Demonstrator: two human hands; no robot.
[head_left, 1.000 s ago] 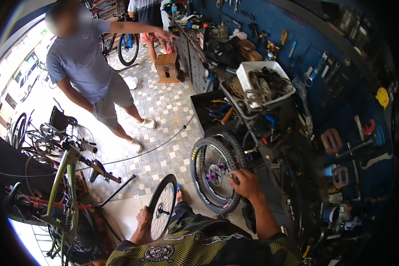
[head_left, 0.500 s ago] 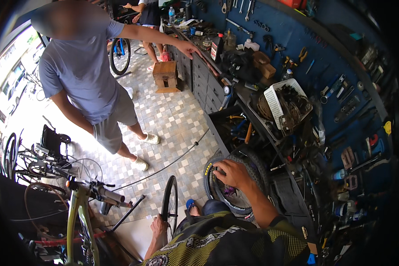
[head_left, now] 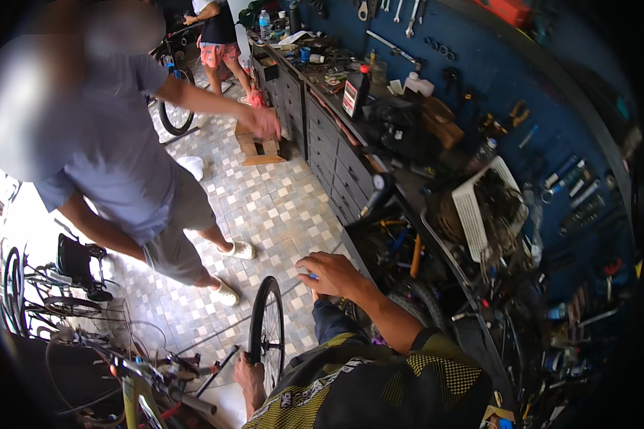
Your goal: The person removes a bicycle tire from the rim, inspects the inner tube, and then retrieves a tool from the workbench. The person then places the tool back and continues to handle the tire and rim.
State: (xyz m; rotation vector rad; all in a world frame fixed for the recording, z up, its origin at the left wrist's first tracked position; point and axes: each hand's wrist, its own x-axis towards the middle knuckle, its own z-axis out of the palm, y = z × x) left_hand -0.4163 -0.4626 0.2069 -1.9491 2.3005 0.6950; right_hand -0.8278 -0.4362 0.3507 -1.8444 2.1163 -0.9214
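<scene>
My left hand [head_left: 249, 379] grips a narrow black bicycle wheel [head_left: 279, 322] standing upright by my leg. My right hand [head_left: 325, 275] is raised in front of me, fingers loosely bent and apart, with nothing visible in it. Below and behind it, fat knobby tires [head_left: 415, 304] lean by the workbench, partly hidden by my arm. At my lower left a green bicycle frame [head_left: 132, 397] with handlebar and cables is mounted close by.
A person [head_left: 122, 150] in grey-blue stands ahead, arm extended; another [head_left: 218, 32] is farther back. A wooden box [head_left: 261, 154] sits near grey drawers [head_left: 322, 143]. The cluttered bench holds a white basket [head_left: 472, 222], below a tool wall [head_left: 579, 129]. Bicycles [head_left: 64, 286] stand left.
My right hand has risen and moved left, away from the knobby tires. The facing person has come nearer, their extended hand now lower. The view has swung toward the bench.
</scene>
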